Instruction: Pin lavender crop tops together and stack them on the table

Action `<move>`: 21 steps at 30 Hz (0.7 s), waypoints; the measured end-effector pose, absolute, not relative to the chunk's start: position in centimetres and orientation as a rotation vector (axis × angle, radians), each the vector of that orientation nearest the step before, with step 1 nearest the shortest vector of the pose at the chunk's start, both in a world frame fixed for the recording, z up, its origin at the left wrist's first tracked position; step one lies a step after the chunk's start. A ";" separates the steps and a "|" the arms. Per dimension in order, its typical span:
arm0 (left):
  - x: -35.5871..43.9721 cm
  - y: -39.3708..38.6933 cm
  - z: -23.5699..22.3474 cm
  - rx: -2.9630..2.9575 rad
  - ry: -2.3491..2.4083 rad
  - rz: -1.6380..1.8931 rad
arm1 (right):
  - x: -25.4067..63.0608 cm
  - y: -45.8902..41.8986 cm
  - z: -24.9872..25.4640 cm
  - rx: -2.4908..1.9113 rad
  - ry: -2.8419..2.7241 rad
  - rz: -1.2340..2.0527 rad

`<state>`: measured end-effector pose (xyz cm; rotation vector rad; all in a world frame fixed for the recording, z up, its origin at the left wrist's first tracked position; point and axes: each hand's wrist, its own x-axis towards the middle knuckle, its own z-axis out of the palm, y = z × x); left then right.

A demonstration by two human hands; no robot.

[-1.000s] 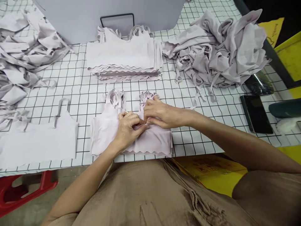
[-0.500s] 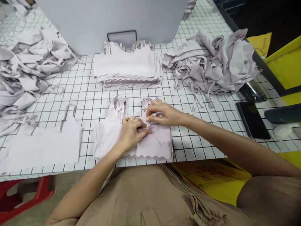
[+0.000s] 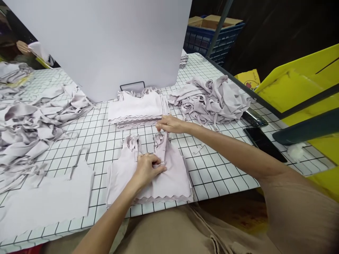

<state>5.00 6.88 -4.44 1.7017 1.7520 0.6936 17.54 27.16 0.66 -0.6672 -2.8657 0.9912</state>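
Note:
A stack of pale pink camisoles (image 3: 169, 180) with wavy hems lies in front of me near the table's edge. My left hand (image 3: 148, 168), with a ring on one finger, is closed on the neckline of the top camisole, beside the base of its right-hand strap. Farther up, my right hand (image 3: 170, 124) pinches the upper end of that strap (image 3: 164, 146), which is drawn straight away from me. The other straps lie bunched in curls at the top of the stack. My left fingers partly hide the neckline.
Behind stands a second neat camisole stack (image 3: 136, 107), against a large pale grey panel (image 3: 119, 42). Loose garment heaps lie left (image 3: 34, 123) and right (image 3: 212, 98). A single camisole (image 3: 50, 201) lies flat at left. A phone (image 3: 265, 144) and dark bottle (image 3: 307, 125) are at right.
My right hand has moved away from my left hand, up past the stack's top, drawing the strap straight. My left hand stays at the neckline. The camera view has tilted up.

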 end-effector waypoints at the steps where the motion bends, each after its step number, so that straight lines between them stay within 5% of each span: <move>1: 5.0 6.9 -4.4 1.695 1.753 0.692 | 17.7 27.0 0.4 -0.686 -2.838 1.038; 13: 4.8 4.0 -3.9 2.109 1.976 0.807 | 19.8 25.7 -1.0 -0.678 -2.656 0.846; 21: 4.4 -2.0 -5.6 2.488 1.932 0.464 | 22.6 7.9 -4.6 -0.559 -2.800 0.292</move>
